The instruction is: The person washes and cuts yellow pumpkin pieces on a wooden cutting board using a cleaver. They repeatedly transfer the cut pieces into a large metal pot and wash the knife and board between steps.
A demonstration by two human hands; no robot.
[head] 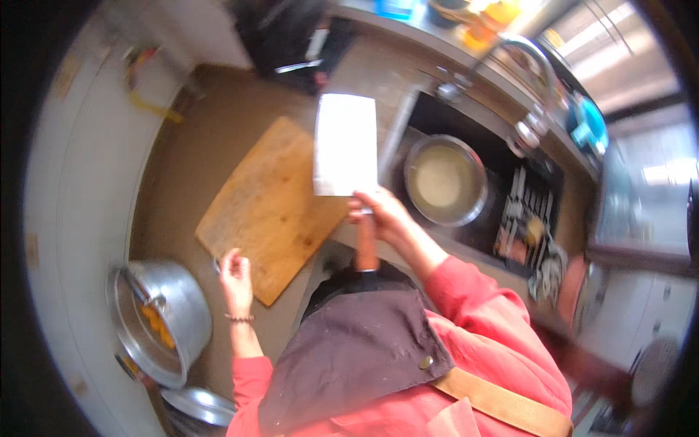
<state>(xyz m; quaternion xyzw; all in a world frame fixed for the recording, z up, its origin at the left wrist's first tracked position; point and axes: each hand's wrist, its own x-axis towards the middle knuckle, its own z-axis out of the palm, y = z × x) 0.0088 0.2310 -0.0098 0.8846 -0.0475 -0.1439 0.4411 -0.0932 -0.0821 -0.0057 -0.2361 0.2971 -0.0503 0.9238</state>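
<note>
My right hand (385, 213) grips a cleaver near the top of its wooden handle (366, 243). The broad, bright blade (345, 145) points away from me, raised over the far right part of a wooden cutting board (267, 213). At the board's near left edge is my left hand (237, 281), a beaded bracelet on its wrist. Its fingers are partly curled; blur hides whether they touch the board or hold something small. Left of that hand, a large metal pot (175, 306) contains orange pieces (158, 325).
A metal bowl of cloudy liquid (445, 180) sits in the dark sink (494, 191), below a curved faucet (538, 60). A rack (524, 218) and a cloth (549, 273) lie at the sink's right. A metal lid (199, 407) is below the pot. Dark items (289, 43) stand behind the board.
</note>
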